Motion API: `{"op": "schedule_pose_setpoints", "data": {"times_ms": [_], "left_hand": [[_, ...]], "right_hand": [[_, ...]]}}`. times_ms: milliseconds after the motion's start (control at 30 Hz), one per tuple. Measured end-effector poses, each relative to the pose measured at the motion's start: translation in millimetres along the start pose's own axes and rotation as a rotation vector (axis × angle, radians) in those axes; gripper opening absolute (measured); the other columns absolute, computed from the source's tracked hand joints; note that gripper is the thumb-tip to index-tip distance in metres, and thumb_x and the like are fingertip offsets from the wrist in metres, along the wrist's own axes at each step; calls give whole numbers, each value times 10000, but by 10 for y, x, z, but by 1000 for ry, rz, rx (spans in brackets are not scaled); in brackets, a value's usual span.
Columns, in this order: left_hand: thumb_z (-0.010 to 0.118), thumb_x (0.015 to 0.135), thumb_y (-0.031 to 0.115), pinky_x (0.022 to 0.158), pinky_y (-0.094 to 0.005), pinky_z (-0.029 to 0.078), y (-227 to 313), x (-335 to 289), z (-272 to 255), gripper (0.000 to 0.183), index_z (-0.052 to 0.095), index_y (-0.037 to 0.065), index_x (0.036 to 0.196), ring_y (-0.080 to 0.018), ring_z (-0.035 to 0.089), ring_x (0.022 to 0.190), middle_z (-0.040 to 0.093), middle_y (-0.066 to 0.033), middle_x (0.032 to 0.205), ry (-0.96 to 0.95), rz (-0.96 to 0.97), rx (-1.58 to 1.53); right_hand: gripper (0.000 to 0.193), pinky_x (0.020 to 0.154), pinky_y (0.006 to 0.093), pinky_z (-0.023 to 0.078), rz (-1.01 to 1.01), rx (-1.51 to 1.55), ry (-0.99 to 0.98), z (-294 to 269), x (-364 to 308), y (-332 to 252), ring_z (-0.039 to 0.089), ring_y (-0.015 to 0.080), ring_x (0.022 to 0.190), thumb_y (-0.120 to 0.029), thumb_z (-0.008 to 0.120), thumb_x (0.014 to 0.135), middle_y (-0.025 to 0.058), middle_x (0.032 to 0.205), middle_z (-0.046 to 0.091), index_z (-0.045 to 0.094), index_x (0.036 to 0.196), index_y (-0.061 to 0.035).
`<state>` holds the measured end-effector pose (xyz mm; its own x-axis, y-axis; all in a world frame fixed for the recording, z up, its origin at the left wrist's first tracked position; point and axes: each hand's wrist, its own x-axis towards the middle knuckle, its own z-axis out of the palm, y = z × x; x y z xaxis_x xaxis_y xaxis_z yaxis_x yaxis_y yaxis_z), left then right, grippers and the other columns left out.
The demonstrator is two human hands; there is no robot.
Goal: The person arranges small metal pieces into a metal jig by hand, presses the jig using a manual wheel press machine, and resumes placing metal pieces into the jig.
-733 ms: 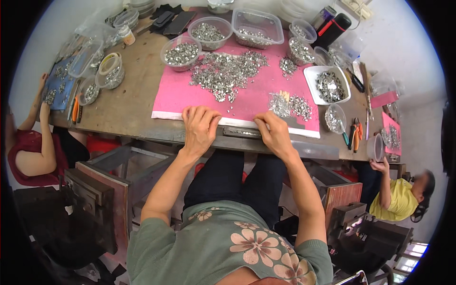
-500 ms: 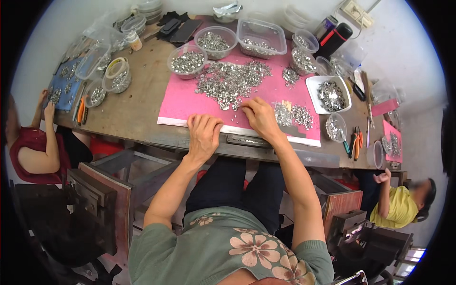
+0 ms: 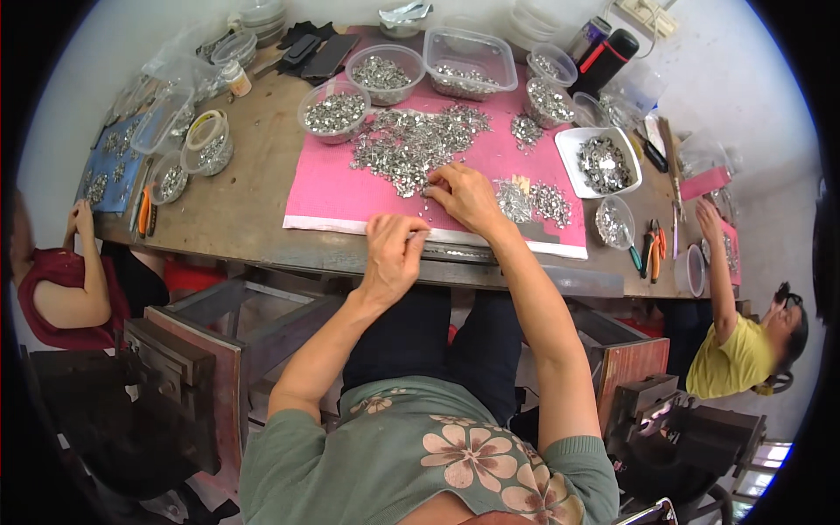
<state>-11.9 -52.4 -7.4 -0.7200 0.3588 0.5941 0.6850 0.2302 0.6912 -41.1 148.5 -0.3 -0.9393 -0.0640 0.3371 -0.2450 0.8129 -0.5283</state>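
On the pink mat point(image 3: 332, 197), the right hand point(image 3: 464, 197) pinches at the metal pieces point(image 3: 407, 149); the left hand point(image 3: 394, 254), loosely curled, holds nothing visible.

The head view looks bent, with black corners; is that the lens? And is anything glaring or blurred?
Head view: fisheye bending curves the table edge, and the corners go black. Daylight is soft and even, shadows faint. The metal pieces glint without washing out. The right hand looks sharp.

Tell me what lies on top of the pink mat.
On the pink mat: heaps of small silver metal parts and the right hand. Whatever the hand covers is hidden.
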Motion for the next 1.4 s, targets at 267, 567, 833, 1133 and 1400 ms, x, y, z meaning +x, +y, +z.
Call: {"op": "schedule_pose_setpoints", "data": {"times_ms": [267,567,833,1133,1400], "left_hand": [[671,887,53,1028,-471,364,156,-94,314,66,628,60,937,-275,586,936,622,-68,956,-152,49,-87],[706,840,9,999,-512,435,244,-71,319,116,625,34,921,-316,603,910,622,-106,922,-133,217,110],[747,865,126,1101,-556,366,131,-164,227,180,722,97,1040,-236,618,958,675,-37,1023,-165,258,167],[715,870,111,993,-493,358,-488,535,90,144,744,113,1010,-253,575,939,614,-44,919,-56,152,337],[756,838,151,1022,-503,334,-596,553,94,90,735,135,923,-241,559,960,592,-32,893,-101,147,358]], "right_hand": [[152,763,489,529,47,10,7,4,14,7,677,398,851,-171,711,862,182,889,687,707,902,-25],[124,748,490,536,20,-20,11,4,-2,-25,677,398,839,-129,681,864,181,891,687,715,918,-22],[142,760,473,542,-8,106,50,11,-73,59,673,393,852,-130,663,892,167,924,681,733,991,-56],[106,764,496,500,-57,-77,5,-9,-98,10,637,396,860,-117,660,889,162,907,617,689,980,-72],[107,729,478,512,-44,-34,13,-105,-190,-24,628,371,832,-106,706,869,164,876,606,698,955,-43]]}}
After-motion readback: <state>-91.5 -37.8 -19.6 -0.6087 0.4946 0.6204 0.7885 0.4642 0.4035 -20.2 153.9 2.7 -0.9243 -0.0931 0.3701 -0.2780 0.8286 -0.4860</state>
